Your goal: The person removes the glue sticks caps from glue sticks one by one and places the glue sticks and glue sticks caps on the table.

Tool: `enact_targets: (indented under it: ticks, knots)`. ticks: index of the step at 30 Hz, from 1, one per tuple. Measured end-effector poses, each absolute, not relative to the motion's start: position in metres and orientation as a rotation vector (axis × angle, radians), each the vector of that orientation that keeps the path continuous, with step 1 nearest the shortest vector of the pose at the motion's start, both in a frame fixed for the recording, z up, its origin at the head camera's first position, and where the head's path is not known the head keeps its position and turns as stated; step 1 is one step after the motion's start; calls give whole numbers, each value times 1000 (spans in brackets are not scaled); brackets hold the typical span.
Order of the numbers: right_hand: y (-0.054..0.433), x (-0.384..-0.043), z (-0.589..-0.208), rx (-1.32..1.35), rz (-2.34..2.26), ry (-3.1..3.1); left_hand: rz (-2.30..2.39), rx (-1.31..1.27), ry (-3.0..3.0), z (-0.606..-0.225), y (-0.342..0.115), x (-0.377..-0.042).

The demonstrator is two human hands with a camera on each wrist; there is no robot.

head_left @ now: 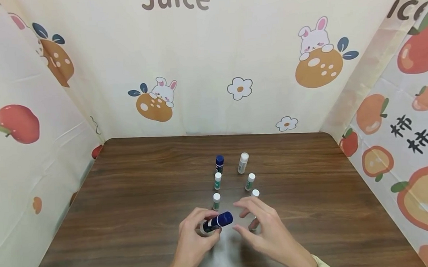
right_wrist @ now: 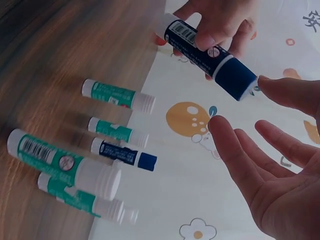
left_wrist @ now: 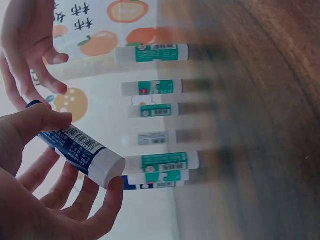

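My left hand point(head_left: 193, 236) pinches a dark blue glue stick point(head_left: 212, 224) between thumb and fingers, tilted above the table with its blue cap pointing right. Its white base and barcode label show in the left wrist view, on the held glue stick point(left_wrist: 82, 149). Facing the cap, my right hand point(head_left: 266, 225) has its fingers spread and slightly bent, with nothing in its grasp. In the right wrist view, the thumb point(right_wrist: 290, 95) of that hand is right at the cap's end. One standing glue stick is partly hidden behind the right hand's fingers.
Glue sticks stand upright in two rows on the brown wooden table point(head_left: 141, 193). At the back are a blue one point(head_left: 219, 164) and a white one point(head_left: 243, 163); nearer are green-labelled ones point(head_left: 217, 181) with white caps. Printed cloth point(head_left: 202, 57) walls the table on three sides.
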State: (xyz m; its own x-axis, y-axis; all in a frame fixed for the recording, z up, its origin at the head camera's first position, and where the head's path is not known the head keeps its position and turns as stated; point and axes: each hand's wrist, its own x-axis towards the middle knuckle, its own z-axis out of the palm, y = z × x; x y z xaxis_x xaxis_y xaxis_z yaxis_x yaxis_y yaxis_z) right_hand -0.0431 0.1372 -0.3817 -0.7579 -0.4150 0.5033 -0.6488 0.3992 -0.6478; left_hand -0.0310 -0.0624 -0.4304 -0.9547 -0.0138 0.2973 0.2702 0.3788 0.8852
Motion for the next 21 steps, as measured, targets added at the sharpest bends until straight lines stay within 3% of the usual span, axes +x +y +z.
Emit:
enact_targets:
  ticks: [7, 21]
  knots:
    - [129, -47, -384, 1027, 1349, -2350, -1518, -338, -2328, -423, -63, -30]
    - [119, -50, -388, 1086, 1407, -2314, -1350, -243, -2486, -414, -66, -25]
